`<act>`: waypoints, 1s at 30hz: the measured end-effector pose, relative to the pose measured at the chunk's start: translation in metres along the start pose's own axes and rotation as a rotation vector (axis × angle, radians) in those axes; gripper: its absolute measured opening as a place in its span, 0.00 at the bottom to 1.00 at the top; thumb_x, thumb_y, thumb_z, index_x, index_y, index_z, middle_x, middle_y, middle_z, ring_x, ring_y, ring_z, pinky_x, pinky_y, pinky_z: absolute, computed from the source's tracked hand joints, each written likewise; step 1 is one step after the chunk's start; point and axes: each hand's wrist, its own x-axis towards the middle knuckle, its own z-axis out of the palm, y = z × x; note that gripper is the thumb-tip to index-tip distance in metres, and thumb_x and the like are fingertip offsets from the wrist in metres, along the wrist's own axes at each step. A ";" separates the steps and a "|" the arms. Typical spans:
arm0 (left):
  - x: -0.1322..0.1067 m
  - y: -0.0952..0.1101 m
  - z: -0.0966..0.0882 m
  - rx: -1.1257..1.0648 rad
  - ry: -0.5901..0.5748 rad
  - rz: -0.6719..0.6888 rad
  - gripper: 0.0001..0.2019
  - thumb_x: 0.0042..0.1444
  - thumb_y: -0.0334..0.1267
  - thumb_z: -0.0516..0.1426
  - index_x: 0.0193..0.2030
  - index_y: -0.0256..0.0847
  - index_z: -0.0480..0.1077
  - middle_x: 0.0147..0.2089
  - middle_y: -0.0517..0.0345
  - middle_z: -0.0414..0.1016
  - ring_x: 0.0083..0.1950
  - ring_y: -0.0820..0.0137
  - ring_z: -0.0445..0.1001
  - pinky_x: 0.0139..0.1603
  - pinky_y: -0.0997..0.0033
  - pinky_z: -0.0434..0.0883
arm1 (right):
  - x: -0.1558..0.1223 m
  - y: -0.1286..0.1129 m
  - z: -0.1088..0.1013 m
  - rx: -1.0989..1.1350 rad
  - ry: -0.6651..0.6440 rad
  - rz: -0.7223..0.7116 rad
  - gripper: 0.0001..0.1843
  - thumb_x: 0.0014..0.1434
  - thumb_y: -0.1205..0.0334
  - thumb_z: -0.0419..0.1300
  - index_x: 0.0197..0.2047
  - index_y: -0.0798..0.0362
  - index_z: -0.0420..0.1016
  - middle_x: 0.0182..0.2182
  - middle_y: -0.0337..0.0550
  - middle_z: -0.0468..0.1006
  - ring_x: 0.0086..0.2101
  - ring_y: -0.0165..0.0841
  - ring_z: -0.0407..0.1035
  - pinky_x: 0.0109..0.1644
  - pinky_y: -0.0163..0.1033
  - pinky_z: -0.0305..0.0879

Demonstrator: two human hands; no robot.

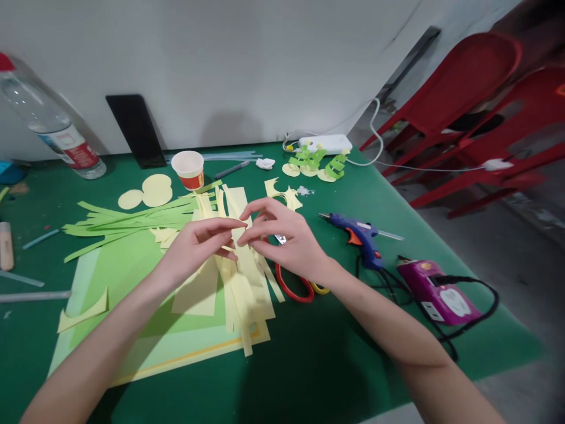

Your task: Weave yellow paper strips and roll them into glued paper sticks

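My left hand [198, 241] and my right hand [282, 235] meet above the paper pile, fingertips almost touching. Both are closed in a pinch; whatever sits between the fingers is too small or hidden to make out. Pale yellow paper strips [241, 294] lie right below them, over a stack of light green sheets [145, 282]. Partly under my right hand is a pair of scissors [295, 290] with red and yellow handles. Green paper strips [128, 218] fan out to the left. Yellow paper circles [157, 191] lie behind those.
A blue glue gun [359, 232] and a purple device [436, 291] with a black cable lie right. Behind stand a paper cup [189, 171], a black phone [136, 129] and a water bottle [53, 123]. Green curled paper pieces [315, 159] sit near a white power strip [331, 143]. Red chairs [463, 88] stand beyond.
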 end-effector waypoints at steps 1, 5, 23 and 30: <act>-0.001 0.001 0.000 -0.015 0.001 0.002 0.09 0.53 0.36 0.56 0.37 0.45 0.77 0.39 0.56 0.77 0.34 0.69 0.76 0.34 0.71 0.76 | 0.000 0.001 0.000 -0.007 0.000 0.007 0.11 0.53 0.73 0.54 0.27 0.51 0.75 0.40 0.41 0.68 0.27 0.24 0.64 0.38 0.39 0.65; -0.003 0.003 0.001 -0.004 0.055 0.015 0.07 0.50 0.38 0.59 0.36 0.46 0.76 0.36 0.57 0.78 0.33 0.70 0.76 0.36 0.71 0.75 | 0.001 0.000 0.001 -0.003 -0.020 0.005 0.12 0.52 0.74 0.53 0.27 0.51 0.75 0.40 0.42 0.68 0.27 0.23 0.64 0.37 0.38 0.64; -0.021 0.021 -0.003 0.093 0.305 0.303 0.08 0.47 0.35 0.62 0.36 0.43 0.73 0.34 0.59 0.72 0.38 0.69 0.73 0.41 0.70 0.71 | 0.002 -0.034 -0.017 0.086 -0.116 0.400 0.05 0.52 0.63 0.58 0.29 0.55 0.72 0.26 0.38 0.74 0.29 0.27 0.66 0.35 0.33 0.60; -0.034 0.034 -0.003 0.471 0.179 0.327 0.02 0.50 0.38 0.60 0.31 0.46 0.75 0.33 0.58 0.74 0.35 0.68 0.71 0.35 0.70 0.69 | 0.001 -0.045 -0.030 0.044 -0.073 0.339 0.06 0.52 0.62 0.59 0.27 0.55 0.73 0.23 0.37 0.72 0.25 0.26 0.62 0.30 0.32 0.58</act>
